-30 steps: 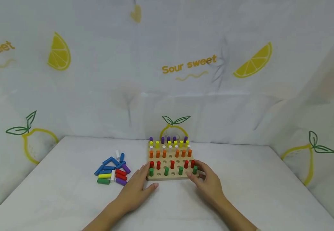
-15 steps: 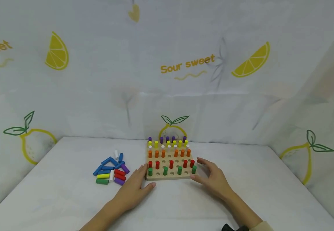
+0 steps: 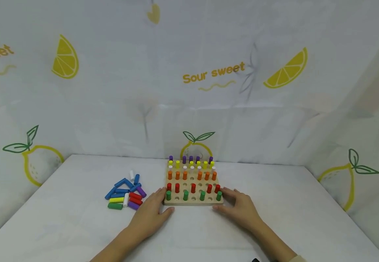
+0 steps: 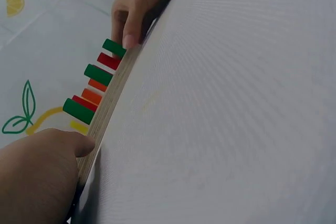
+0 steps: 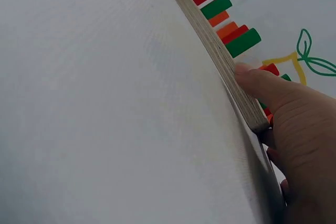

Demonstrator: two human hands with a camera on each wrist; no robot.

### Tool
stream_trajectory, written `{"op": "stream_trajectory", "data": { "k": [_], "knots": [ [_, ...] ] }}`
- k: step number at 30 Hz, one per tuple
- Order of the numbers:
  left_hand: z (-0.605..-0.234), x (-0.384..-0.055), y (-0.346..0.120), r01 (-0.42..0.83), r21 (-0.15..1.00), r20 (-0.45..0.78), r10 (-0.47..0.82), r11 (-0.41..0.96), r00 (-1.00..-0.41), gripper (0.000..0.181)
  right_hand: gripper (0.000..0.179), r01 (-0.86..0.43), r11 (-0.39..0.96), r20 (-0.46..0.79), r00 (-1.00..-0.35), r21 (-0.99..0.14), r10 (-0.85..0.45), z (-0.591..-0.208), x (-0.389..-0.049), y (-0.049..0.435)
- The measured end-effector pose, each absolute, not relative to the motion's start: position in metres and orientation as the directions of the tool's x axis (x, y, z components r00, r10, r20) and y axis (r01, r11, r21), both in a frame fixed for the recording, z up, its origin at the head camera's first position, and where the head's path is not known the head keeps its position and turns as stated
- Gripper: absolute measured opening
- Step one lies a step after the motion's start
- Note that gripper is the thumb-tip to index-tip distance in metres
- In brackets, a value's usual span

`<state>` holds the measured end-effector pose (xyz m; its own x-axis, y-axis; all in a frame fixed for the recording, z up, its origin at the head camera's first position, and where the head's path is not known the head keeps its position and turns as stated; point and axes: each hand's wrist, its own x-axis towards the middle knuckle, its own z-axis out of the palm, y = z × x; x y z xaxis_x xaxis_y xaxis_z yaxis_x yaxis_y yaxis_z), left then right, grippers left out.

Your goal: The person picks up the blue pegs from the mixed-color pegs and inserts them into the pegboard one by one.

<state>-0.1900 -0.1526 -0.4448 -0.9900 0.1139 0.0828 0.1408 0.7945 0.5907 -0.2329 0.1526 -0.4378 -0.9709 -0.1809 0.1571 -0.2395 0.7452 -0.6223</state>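
A wooden pegboard (image 3: pixel 193 203) lies in the middle of the table. Its upright pegs stand in rows by colour: green (image 3: pixel 186 195) in front, then red (image 3: pixel 193 188), orange (image 3: pixel 199 175), white, yellow and purple at the back. Several holes have no peg. My left hand (image 3: pixel 147 216) holds the front left corner, fingers along the side and thumb (image 4: pixel 84 144) at the front edge. On the opposite corner, my right hand (image 3: pixel 242 211) grips the board, its thumb (image 5: pixel 247 72) on the front edge. The fingertips at the sides are partly hidden.
Left of the board, beside my left hand, lies a pile of loose pegs: blue (image 3: pixel 121 183), red, purple, white (image 3: pixel 126 200), yellow and green (image 3: pixel 115 206). A white cloth covers the table (image 3: pixel 196 236). Behind it hangs a lemon-print curtain (image 3: pixel 111 109).
My right hand has left the front right green peg, moved outward, then come to the board's right side. The board has shifted slightly toward me. My left hand stays at its corner.
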Motion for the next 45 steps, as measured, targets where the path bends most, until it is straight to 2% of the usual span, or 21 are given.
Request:
{"op": "stream_trajectory", "data": {
  "k": [8, 15, 22, 26, 33, 45],
  "knots": [
    [-0.438, -0.192, -0.153, 0.165, 0.569, 0.085, 0.142, 0.805, -0.986, 0.071, 0.064, -0.268, 0.772, 0.2, -0.962, -0.576, -0.185, -0.438, -0.233, 0.155],
    [-0.419, -0.193, -0.167, 0.087, 0.551, 0.068, 0.059, 0.83, -0.996, 0.05, 0.061, -0.274, 0.752, 0.196, -0.961, -0.599, -0.194, -0.438, -0.233, 0.151],
    [-0.394, -0.202, -0.202, 0.131, 0.467, 0.219, 0.029, 0.874, -0.975, 0.028, 0.061, -0.275, 0.744, 0.198, -0.961, -0.609, -0.193, -0.439, -0.231, 0.15],
    [-0.386, -0.206, -0.229, 0.127, 0.42, 0.243, 0.024, 0.899, -0.97, 0.03, 0.06, -0.288, 0.74, 0.212, -0.957, -0.607, -0.198, -0.439, -0.232, 0.151],
    [-0.392, -0.216, -0.264, 0.053, 0.388, 0.183, -0.02, 0.92, -0.983, 0.039, 0.058, -0.3, 0.736, 0.224, -0.953, -0.607, -0.204, -0.442, -0.237, 0.152],
    [-0.411, -0.228, -0.272, 0.015, 0.387, 0.18, -0.06, 0.922, -0.982, 0.04, 0.059, -0.267, 0.734, 0.194, -0.963, -0.624, -0.185, -0.44, -0.234, 0.152]
  ]
}}
